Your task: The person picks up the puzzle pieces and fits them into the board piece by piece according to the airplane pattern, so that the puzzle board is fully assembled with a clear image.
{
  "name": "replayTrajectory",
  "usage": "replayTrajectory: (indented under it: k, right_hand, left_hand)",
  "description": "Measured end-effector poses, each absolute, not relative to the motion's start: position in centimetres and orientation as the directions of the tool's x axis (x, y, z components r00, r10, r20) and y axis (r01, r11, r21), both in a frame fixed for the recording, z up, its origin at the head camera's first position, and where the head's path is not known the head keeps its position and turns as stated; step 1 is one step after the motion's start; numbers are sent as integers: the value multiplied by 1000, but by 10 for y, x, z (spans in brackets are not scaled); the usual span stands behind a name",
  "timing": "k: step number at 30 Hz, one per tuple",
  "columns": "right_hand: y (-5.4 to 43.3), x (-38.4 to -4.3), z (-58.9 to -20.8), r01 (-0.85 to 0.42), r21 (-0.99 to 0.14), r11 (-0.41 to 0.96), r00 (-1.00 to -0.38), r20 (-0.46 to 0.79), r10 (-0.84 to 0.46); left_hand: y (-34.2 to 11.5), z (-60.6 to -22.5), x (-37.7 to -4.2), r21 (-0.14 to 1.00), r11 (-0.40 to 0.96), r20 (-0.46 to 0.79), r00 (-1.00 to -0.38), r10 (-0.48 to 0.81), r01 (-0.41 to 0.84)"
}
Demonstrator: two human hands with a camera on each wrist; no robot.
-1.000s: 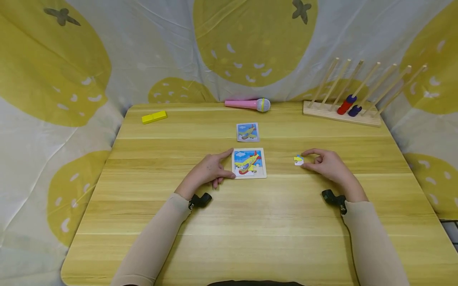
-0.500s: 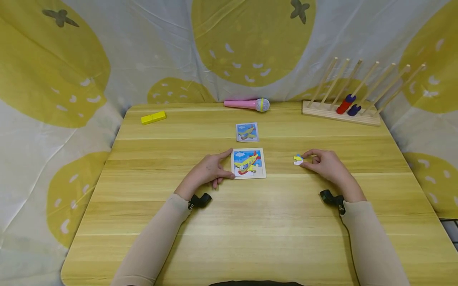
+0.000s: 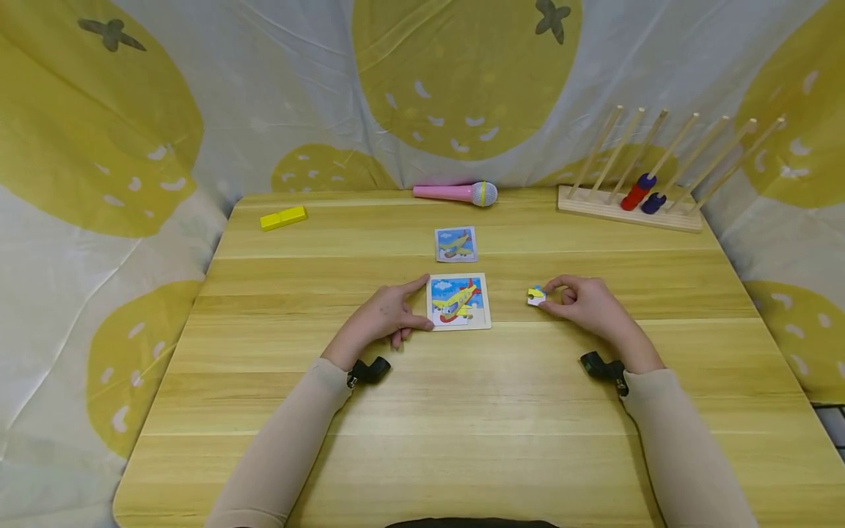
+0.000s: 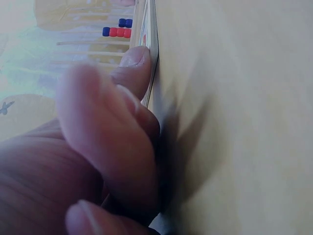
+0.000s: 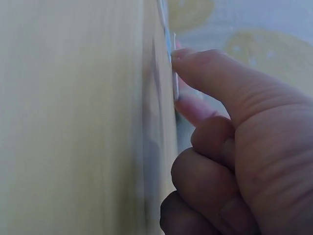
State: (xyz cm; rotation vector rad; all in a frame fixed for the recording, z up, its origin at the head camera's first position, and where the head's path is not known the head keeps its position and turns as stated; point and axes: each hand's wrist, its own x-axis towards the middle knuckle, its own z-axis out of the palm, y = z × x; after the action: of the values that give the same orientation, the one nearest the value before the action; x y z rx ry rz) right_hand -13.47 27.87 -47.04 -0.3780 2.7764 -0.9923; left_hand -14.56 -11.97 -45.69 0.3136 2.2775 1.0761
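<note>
My left hand rests at the left side of a square wooden puzzle board, index fingertip at its upper left corner and thumb at the lower left. Both these fingers lie fairly straight. The board shows a yellow and red airplane on blue, with a pale bare patch at the lower right. To the right, my right hand pinches a small yellow, white and blue puzzle piece between thumb and index finger. In the right wrist view the piece appears edge-on, above the tabletop, with the other fingers curled.
A matching airplane picture card lies just behind the board. Along the table's back are a yellow block, a pink toy microphone and a wooden peg rack with red and blue beads. A patterned cloth hangs behind.
My right hand has moved a little left with the puzzle piece, closer to the board. My left hand and the board have stayed in place.
</note>
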Motion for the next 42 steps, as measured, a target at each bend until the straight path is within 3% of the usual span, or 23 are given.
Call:
replayTrajectory:
  k: [12,42]
  right_hand:
    - [194,-137,-467,-418,-650,635,-832,-6,-555]
    - [179,-136,-469,-440,-629,641,-829,10,-559]
  left_hand:
    - [-120,-456,-145,771,633,-425,-793,436,-66]
    - [-119,-458,-146,776,628,-421,-794,439,-64]
